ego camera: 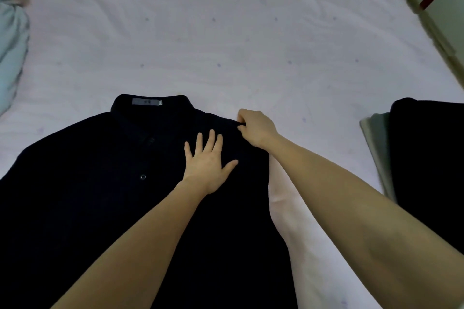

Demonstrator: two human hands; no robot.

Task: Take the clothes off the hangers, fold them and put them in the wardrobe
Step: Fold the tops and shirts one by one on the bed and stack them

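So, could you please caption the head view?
Left hand flattens a dark button-up shirt on the bed; right hand pinches its shoulder.

dark shirt [100,195] on bed [226,32], hands [208,165] folding

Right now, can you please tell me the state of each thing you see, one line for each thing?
dark shirt: off the hanger, spread flat on the bed, front up, buttoned, right side already folded in.
left hand: flat, fingers straight, pressing on the shirt.
right hand: pinching the shirt's shoulder edge.
folded clothes: stacked on the bed at the right.
light blue cloth: crumpled at the left edge.
bed sheet: slightly wrinkled.
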